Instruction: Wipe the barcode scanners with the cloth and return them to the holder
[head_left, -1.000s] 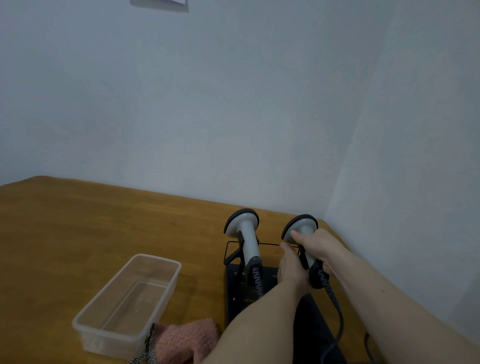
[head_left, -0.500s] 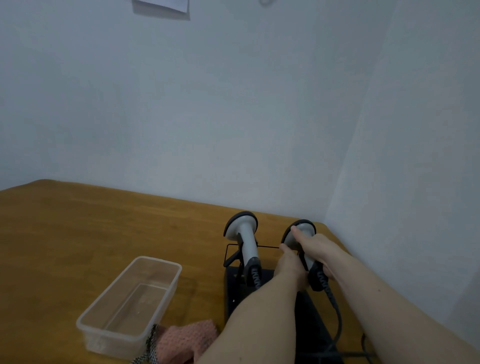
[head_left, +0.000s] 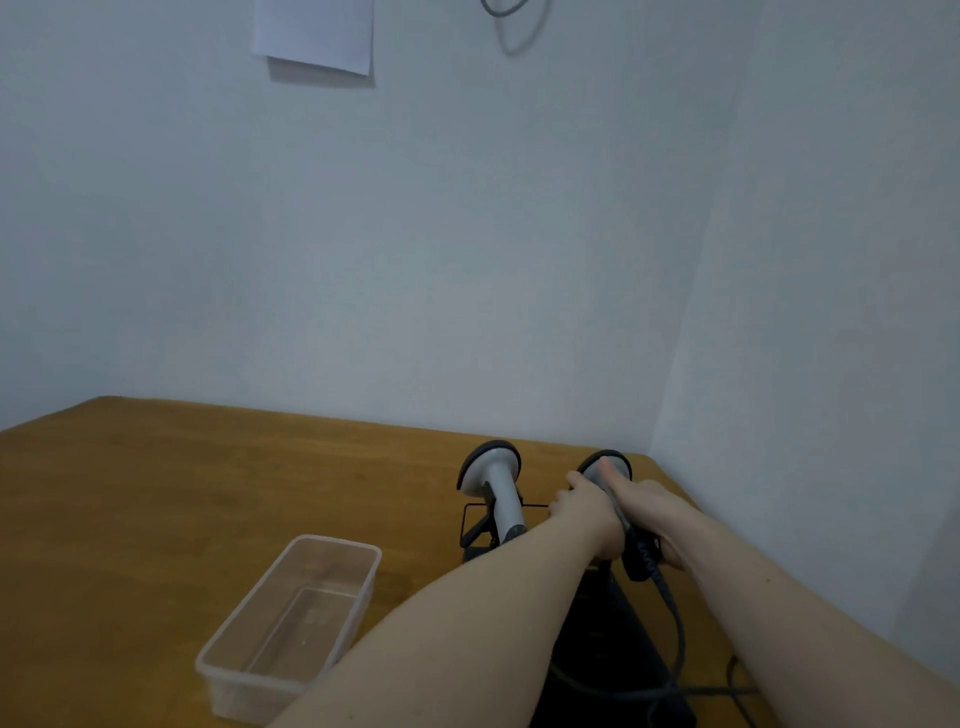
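Both forearms hide most of the black holder (head_left: 470, 525).

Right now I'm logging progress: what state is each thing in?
Left scanner: upright in the holder, untouched.
Right scanner: upright, held by both hands.
Left hand: on its neck.
Right hand: around its grip.
Plastic tub: open, empty.

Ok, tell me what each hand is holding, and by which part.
Both hold the right scanner: right hand around its handle, left hand just below its head.
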